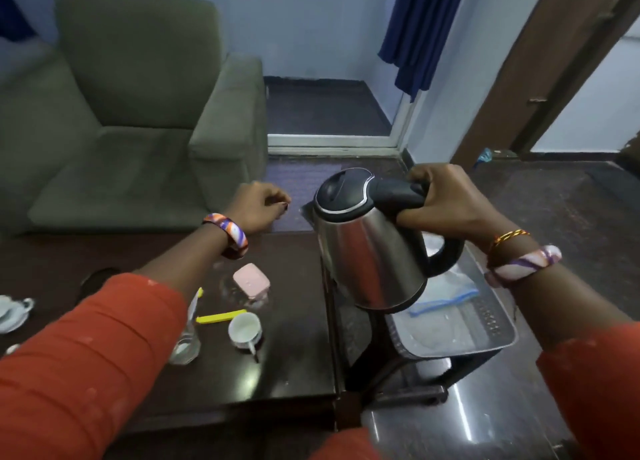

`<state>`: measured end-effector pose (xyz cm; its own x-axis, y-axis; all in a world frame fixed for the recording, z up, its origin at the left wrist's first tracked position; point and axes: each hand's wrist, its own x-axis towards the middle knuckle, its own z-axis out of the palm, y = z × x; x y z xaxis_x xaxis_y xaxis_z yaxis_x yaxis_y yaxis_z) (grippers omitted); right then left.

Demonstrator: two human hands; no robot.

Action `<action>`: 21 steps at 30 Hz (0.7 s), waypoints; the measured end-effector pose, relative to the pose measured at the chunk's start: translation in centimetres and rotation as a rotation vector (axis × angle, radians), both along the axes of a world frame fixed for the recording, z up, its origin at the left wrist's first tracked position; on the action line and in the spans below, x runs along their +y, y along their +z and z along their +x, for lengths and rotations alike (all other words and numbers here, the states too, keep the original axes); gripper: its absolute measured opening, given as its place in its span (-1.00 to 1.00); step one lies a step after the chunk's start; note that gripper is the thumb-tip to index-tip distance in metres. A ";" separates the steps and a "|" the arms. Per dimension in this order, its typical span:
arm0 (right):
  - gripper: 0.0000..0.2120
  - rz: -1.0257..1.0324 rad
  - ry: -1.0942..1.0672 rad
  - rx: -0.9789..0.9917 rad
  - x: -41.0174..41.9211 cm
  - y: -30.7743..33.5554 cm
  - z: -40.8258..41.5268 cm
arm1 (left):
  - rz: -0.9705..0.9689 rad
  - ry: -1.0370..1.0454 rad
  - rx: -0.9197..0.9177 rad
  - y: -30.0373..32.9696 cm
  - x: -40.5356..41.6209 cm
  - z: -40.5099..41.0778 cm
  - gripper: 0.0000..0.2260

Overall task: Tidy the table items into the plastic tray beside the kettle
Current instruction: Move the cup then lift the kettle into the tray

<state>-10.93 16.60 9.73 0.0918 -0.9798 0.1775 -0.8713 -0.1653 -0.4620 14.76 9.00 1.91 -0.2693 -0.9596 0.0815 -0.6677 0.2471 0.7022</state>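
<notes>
I am holding the kettle (370,248) up by its black handle with my right hand (446,203), the grip wrapped fully round the handle near the lid. The steel body is hanging tilted over the plastic tray (498,342), clear of its floor as far as I can tell, and I judge I am lifting it out of the way so the tray is free to receive things. The tray is sitting on a low stand just beside the right edge of the dark table (294,362), and inside it a clear bag with a blue seal (446,300) is lying flat, partly hidden by the kettle.

My left hand (259,207) is reaching out past the far edge of the table, fingers loosely curled on nothing, its grip narrow and empty. I take it as hovering for balance, or readying to steady the kettle.

The items to be tidied are lying well left of the tray on the table: a pink case (251,281) nearest the far side, a yellow clip (221,317) beside a small white cup (244,330), and a clear glass (185,347) partly under my left sleeve. At the far left edge a white cup on a saucer (12,312) is only partly showing. None of these is in the tray yet, so the tidying proper is barely starting.
</notes>
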 end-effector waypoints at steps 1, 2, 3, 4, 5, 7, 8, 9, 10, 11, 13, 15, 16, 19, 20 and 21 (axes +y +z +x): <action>-0.84 0.015 0.022 -0.004 -0.2 0.0 1.8 | 0.016 0.033 -0.004 -0.5 0.3 2.4 -0.82; -0.81 0.038 0.048 -0.011 -0.4 -0.1 3.7 | 0.042 0.068 -0.002 -1.1 0.7 4.8 -0.82; -0.78 0.063 0.077 -0.020 -0.6 -0.3 5.6 | 0.073 0.105 0.005 -2.0 1.1 7.4 -0.82; -0.75 0.085 0.106 -0.030 -0.8 -0.6 7.6 | 0.105 0.143 0.004 -2.9 1.6 9.8 -0.82; -0.73 0.105 0.135 -0.035 -1.0 -1.0 9.4 | 0.134 0.188 -0.008 -4.1 2.2 12.1 -0.82; -0.70 0.137 0.192 -0.033 -1.4 -1.9 13.0 | 0.205 0.289 -0.045 -6.4 3.6 16.4 -0.80; -0.70 0.159 0.215 -0.021 -1.5 -2.5 14.7 | 0.246 0.332 -0.055 -7.6 4.3 18.1 -0.76; -0.73 0.186 0.233 -0.007 -1.7 -3.2 16.2 | 0.282 0.366 -0.063 -8.8 5.1 19.5 -0.71; -0.80 0.216 0.248 0.011 -1.9 -4.1 17.6 | 0.315 0.388 -0.073 -9.9 5.8 20.5 -0.66; -0.87 0.237 0.258 0.028 -2.0 -4.9 19.0 | 0.348 0.398 -0.085 -11.2 6.4 21.4 -0.60; -0.84 0.277 0.272 0.049 -2.2 -6.6 21.4 | 0.407 0.395 -0.138 -13.9 7.6 22.4 -0.43; -0.83 0.329 0.284 0.050 -2.2 -8.2 23.3 | 0.429 0.389 -0.172 -16.8 8.5 22.6 -0.15; -0.83 0.347 0.294 0.060 -2.1 -8.8 24.1 | 0.436 0.394 -0.186 -18.4 8.8 22.7 -0.08; -0.83 0.378 0.300 0.102 -2.2 -10.4 25.7 | 0.458 0.381 -0.239 -22.1 9.0 22.1 -0.20; -0.84 0.390 0.301 0.111 -2.2 -10.8 26.0 | 0.452 0.370 -0.244 -23.1 8.9 21.8 -0.25; -0.85 0.401 0.301 0.119 -2.3 -11.1 26.2 | 0.451 0.364 -0.243 -24.1 8.7 21.7 -0.30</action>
<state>15.32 14.31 -1.42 0.3773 -0.8956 -0.2356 -0.8628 -0.2476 -0.4407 36.42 17.72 -22.22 0.1208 -0.9191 -0.3751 -0.8068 -0.3111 0.5022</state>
